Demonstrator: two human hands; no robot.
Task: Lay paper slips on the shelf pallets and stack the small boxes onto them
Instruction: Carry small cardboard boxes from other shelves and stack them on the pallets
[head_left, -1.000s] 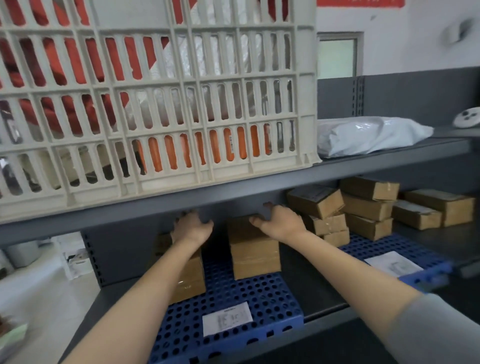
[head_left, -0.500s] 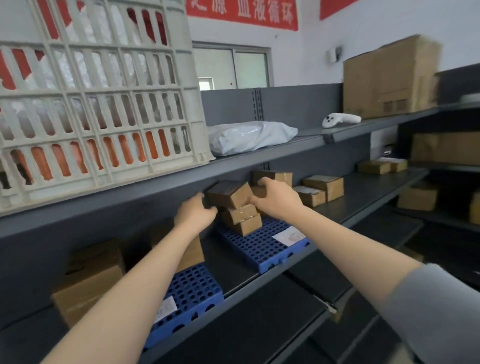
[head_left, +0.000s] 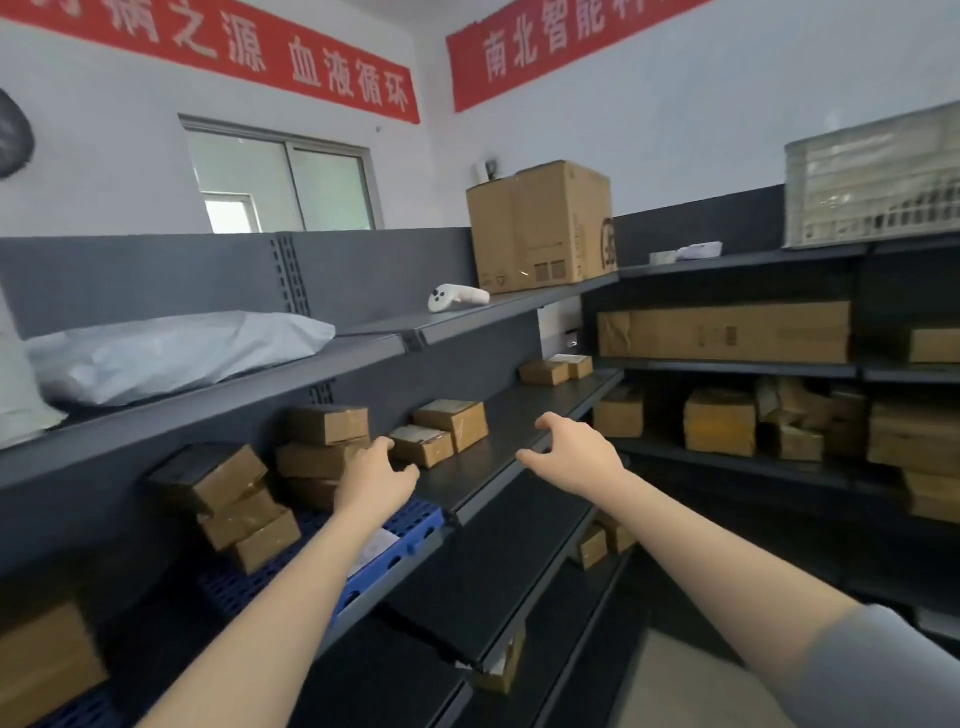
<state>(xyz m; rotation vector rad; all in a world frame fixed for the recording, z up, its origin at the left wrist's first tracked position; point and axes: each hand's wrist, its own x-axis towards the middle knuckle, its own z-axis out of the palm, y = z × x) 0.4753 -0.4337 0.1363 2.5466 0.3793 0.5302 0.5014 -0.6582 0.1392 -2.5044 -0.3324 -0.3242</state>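
On the middle shelf (head_left: 519, 415), the blue pallet (head_left: 418, 522) sits at the front edge. A paper slip (head_left: 378, 544) lies on it, partly hidden by the left forearm. Two stacks of small boxes are on the pallet. The front stack (head_left: 228, 499) is three high, twisted and tilted, with a dark face on its top box. The back stack (head_left: 322, 449) is also three high, squarer, and close to the rear panel. Two loose boxes (head_left: 434, 436) sit on bare shelf just right of the pallet, touching each other. The left hand (head_left: 376, 480) hovers between the back stack and the loose boxes, fingers apart and loosely curled, holding nothing. Its index tip is just beside the nearer loose box; can't tell if it touches. The right hand (head_left: 576, 457) hovers over the shelf's front edge further right, fingers spread and bent, also empty. On the top shelf there's a grey poly bag (head_left: 171, 353), a white controller (head_left: 457, 299) and a large carton (head_left: 540, 223). A pale crate (head_left: 872, 182) is on the right-hand rack, with more cartons below it.
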